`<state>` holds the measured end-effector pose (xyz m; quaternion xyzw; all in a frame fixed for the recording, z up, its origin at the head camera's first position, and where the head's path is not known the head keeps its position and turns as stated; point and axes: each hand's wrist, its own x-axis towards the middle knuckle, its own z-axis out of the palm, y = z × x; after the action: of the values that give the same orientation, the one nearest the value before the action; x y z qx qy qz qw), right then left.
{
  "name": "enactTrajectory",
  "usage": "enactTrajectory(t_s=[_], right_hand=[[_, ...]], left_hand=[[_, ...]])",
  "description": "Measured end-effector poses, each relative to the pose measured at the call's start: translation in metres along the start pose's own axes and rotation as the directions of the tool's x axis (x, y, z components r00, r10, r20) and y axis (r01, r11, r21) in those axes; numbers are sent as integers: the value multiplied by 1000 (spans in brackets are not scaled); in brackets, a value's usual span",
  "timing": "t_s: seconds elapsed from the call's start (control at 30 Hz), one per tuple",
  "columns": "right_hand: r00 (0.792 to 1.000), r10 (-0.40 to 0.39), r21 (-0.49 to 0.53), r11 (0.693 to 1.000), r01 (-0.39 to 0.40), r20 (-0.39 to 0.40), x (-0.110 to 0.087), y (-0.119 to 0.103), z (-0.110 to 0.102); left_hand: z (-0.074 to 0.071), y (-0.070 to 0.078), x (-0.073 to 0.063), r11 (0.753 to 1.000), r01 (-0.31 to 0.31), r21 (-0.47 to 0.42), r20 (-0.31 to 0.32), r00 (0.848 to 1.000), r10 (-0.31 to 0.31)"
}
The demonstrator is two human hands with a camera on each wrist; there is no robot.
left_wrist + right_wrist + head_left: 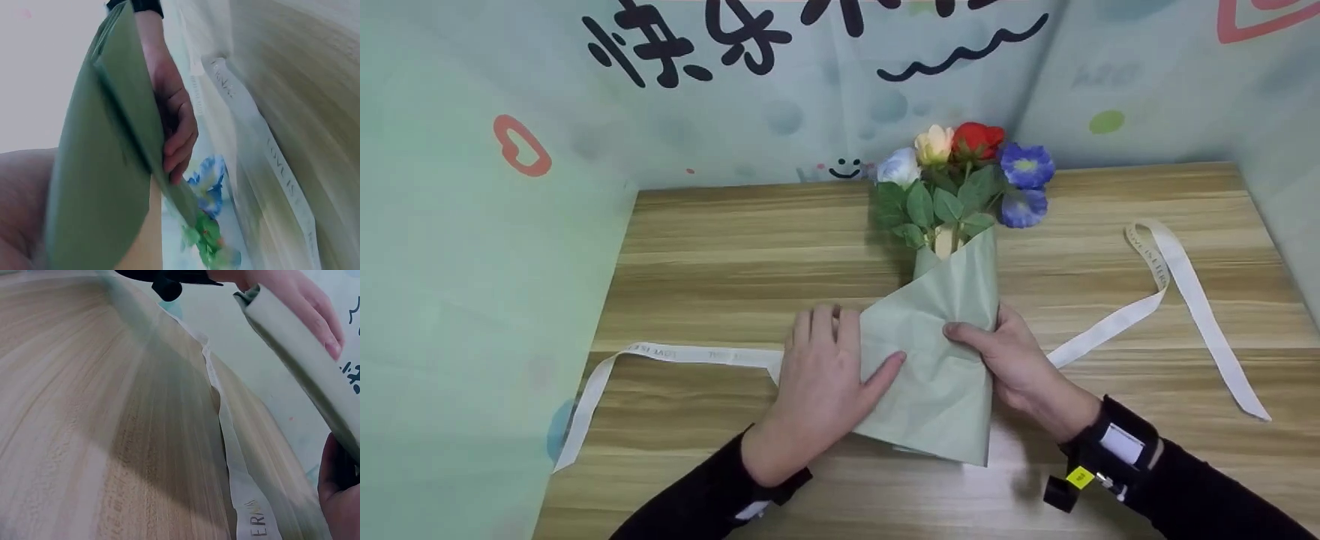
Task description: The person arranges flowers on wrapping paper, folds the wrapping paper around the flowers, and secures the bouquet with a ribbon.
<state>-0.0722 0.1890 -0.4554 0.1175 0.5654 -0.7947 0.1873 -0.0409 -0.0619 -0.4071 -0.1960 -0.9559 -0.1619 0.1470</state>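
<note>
Step in hand is judged to be the wrapping of the flowers [979, 140] in green paper [930, 397]; ribbon [697, 354] not yet tied. Next move prob. calls for the fold to be held snug & the bundle lowered onto the ribbon. L to R: ribbon's L tail is laid out on the table [720, 255]; paper's L side is pressed by the L hand [821, 390], fingers fairly straight, thumb spread over the front. Btwn both hands the paper is held, above the table acc. to R wrist view, w/ flowers at the far end. Its R edge is gripped by the R hand [1024, 367], thumb in front, fingers curled behind. Ribbon's R tail is looped beyond.
</note>
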Motion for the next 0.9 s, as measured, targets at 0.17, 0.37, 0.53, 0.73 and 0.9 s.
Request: enactTrajectory(t_s=[0.17,0.37,0.53,0.73,0.9], right_hand=[[1000,9,-35,999,-9,-23,-2,0,-1],[999,43,-27,999,-44,-19,-1,2,-2],[998,55,11,998,-54,-22,-2,-1,-1],[996,24,3,1000,-24,-83,-1,-3,1],[995,12,-2,1000,-12,-101,0,-4,1]], left_hand=[[9,-17,19,970,117,-213,156,984,-85],[23,-34,24,843,224,-490,212,968,-134],[39,-36,19,923,110,-370,61,994,-94],[42,-31,12,967,-198,-159,-221,962,161],[28,-25,6,898,-335,-287,-98,942,320]])
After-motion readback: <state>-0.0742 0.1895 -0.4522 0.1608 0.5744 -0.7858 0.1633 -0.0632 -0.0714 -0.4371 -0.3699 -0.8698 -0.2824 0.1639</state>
